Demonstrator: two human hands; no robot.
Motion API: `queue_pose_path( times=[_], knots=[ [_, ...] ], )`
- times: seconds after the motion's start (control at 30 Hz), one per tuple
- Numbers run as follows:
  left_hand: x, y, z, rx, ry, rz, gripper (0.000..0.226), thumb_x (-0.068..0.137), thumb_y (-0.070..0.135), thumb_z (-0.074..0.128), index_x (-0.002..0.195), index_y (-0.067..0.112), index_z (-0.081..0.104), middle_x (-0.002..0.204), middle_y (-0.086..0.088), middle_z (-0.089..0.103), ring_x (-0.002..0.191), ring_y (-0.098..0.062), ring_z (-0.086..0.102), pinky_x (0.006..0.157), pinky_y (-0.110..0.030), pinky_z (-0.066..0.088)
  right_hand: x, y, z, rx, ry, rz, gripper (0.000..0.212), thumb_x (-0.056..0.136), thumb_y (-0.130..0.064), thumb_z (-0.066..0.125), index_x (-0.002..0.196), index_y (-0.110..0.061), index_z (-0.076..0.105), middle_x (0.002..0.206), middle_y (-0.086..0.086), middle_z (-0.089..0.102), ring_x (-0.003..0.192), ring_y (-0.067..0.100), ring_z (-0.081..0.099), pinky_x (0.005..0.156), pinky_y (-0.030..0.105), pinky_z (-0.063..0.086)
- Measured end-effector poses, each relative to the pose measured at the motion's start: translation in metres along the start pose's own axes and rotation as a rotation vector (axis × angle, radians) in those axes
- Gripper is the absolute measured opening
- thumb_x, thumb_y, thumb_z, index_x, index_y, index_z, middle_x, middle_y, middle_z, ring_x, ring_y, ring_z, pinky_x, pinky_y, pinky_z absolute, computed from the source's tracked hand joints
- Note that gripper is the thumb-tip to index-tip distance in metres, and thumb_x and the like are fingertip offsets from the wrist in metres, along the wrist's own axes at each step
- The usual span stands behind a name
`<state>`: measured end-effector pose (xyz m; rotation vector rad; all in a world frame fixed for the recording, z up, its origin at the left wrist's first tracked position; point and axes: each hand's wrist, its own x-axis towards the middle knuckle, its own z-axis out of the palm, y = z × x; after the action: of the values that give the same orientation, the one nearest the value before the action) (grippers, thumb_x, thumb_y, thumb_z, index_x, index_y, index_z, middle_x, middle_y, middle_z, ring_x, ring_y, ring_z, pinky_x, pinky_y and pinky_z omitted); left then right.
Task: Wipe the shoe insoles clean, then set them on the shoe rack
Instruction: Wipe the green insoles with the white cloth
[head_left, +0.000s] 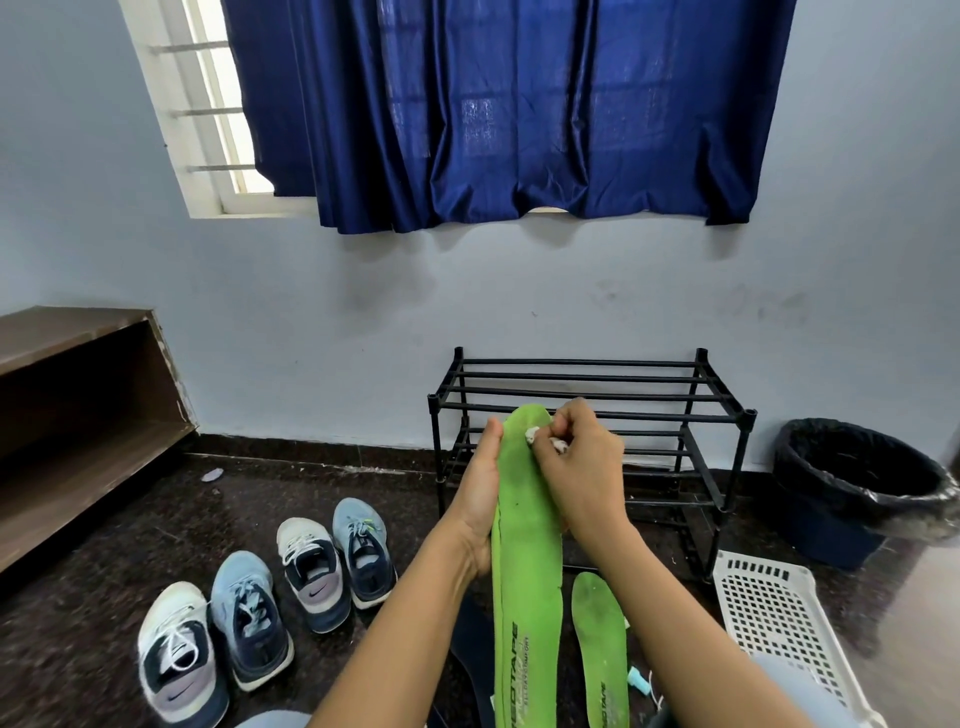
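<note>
A long green insole (527, 566) is held up lengthwise in front of me. My left hand (480, 488) supports it along its left edge, fingers running up beside the toe end. My right hand (579, 467) pinches a small white wad of tissue (532, 434) and presses it on the insole near the toe. A second green insole (600, 644) lies on the floor to the right. Dark insoles (475, 660) lie on the floor under my left forearm. The black metal shoe rack (592, 410) stands against the wall behind my hands, its bars bare.
Two pairs of sneakers (249, 613) sit on the dark floor at the left. A white plastic basket (779, 618) lies at the right, a bin lined with a black bag (857, 488) beyond it. A wooden shelf (78, 405) is at the far left.
</note>
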<state>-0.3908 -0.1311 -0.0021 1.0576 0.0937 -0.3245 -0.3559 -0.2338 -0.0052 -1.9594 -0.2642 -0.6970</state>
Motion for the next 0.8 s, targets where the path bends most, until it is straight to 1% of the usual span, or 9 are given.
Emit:
queue_pose_path(
  times=[0.13, 0.2, 0.27, 0.33, 0.47, 0.57, 0.6, 0.7, 0.8],
  knots=[
    [0.000, -0.001, 0.002, 0.006, -0.015, -0.003, 0.074, 0.095, 0.067, 0.024, 0.101, 0.012, 0.072, 0.086, -0.015, 0.071, 0.070, -0.026, 0.066, 0.068, -0.036, 0.052, 0.010, 0.001, -0.004, 0.038, 0.121, 0.053, 0.020, 0.081, -0.006, 0.063, 0.074, -0.011, 0.045, 0.064, 0.002, 0.053, 0.057, 0.017, 0.045, 0.056, 0.024, 0.027],
    [0.001, 0.000, -0.001, 0.002, -0.008, -0.002, 0.075, 0.095, 0.067, 0.024, 0.095, 0.011, 0.075, 0.082, -0.015, 0.071, 0.068, -0.026, 0.068, 0.065, -0.034, 0.054, 0.005, -0.001, -0.004, 0.055, 0.099, 0.029, 0.023, 0.081, -0.007, 0.063, 0.073, -0.013, 0.043, 0.064, 0.001, 0.055, 0.056, 0.011, 0.045, 0.054, 0.021, 0.031],
    [0.002, 0.002, -0.003, -0.014, 0.000, 0.007, 0.077, 0.096, 0.066, 0.024, 0.086, 0.011, 0.078, 0.079, -0.013, 0.072, 0.066, -0.024, 0.069, 0.065, -0.033, 0.054, -0.004, -0.006, -0.002, 0.073, 0.027, -0.016, 0.028, 0.081, -0.007, 0.065, 0.070, -0.017, 0.041, 0.062, -0.003, 0.053, 0.053, 0.005, 0.044, 0.052, 0.014, 0.032],
    [0.003, 0.003, -0.004, -0.023, 0.010, 0.014, 0.077, 0.097, 0.065, 0.024, 0.084, 0.012, 0.078, 0.078, -0.013, 0.072, 0.067, -0.023, 0.069, 0.067, -0.032, 0.053, -0.008, -0.008, 0.001, 0.067, -0.030, -0.050, 0.033, 0.080, -0.006, 0.065, 0.067, -0.021, 0.039, 0.061, -0.009, 0.048, 0.053, 0.002, 0.044, 0.051, 0.012, 0.032],
    [0.001, 0.001, 0.000, -0.031, 0.003, 0.006, 0.074, 0.096, 0.066, 0.026, 0.090, 0.012, 0.076, 0.079, -0.013, 0.071, 0.066, -0.025, 0.068, 0.064, -0.032, 0.053, 0.006, -0.004, 0.000, 0.014, 0.019, -0.042, 0.027, 0.080, -0.004, 0.064, 0.070, -0.016, 0.041, 0.060, -0.010, 0.044, 0.050, 0.005, 0.040, 0.052, 0.014, 0.031],
    [-0.001, -0.003, 0.002, -0.015, -0.025, -0.029, 0.076, 0.093, 0.071, 0.027, 0.110, 0.011, 0.070, 0.088, -0.017, 0.069, 0.072, -0.030, 0.062, 0.066, -0.039, 0.050, 0.015, 0.001, -0.003, -0.008, 0.078, 0.000, 0.022, 0.081, -0.004, 0.061, 0.073, -0.012, 0.043, 0.061, -0.007, 0.044, 0.053, 0.006, 0.040, 0.054, 0.021, 0.027],
    [-0.001, -0.003, 0.001, -0.013, -0.028, -0.038, 0.076, 0.092, 0.072, 0.027, 0.112, 0.012, 0.069, 0.089, -0.016, 0.069, 0.073, -0.029, 0.062, 0.067, -0.039, 0.049, 0.014, 0.001, -0.005, -0.010, 0.082, -0.008, 0.022, 0.081, -0.003, 0.061, 0.072, -0.012, 0.043, 0.061, -0.007, 0.043, 0.053, 0.007, 0.039, 0.054, 0.021, 0.026],
    [-0.001, -0.003, -0.002, -0.025, -0.015, -0.040, 0.074, 0.093, 0.070, 0.026, 0.105, 0.013, 0.071, 0.085, -0.015, 0.071, 0.071, -0.027, 0.065, 0.068, -0.037, 0.050, 0.005, -0.001, -0.006, -0.022, 0.025, -0.050, 0.025, 0.080, -0.004, 0.064, 0.071, -0.012, 0.042, 0.059, -0.008, 0.043, 0.050, 0.006, 0.037, 0.051, 0.015, 0.031],
    [0.002, -0.002, -0.004, -0.035, 0.024, -0.008, 0.074, 0.096, 0.066, 0.025, 0.088, 0.012, 0.077, 0.079, -0.013, 0.071, 0.066, -0.024, 0.067, 0.067, -0.032, 0.051, -0.010, -0.004, -0.001, -0.017, -0.058, -0.086, 0.027, 0.080, -0.005, 0.065, 0.071, -0.014, 0.041, 0.060, -0.010, 0.045, 0.050, 0.004, 0.041, 0.052, 0.011, 0.032]
  ],
)
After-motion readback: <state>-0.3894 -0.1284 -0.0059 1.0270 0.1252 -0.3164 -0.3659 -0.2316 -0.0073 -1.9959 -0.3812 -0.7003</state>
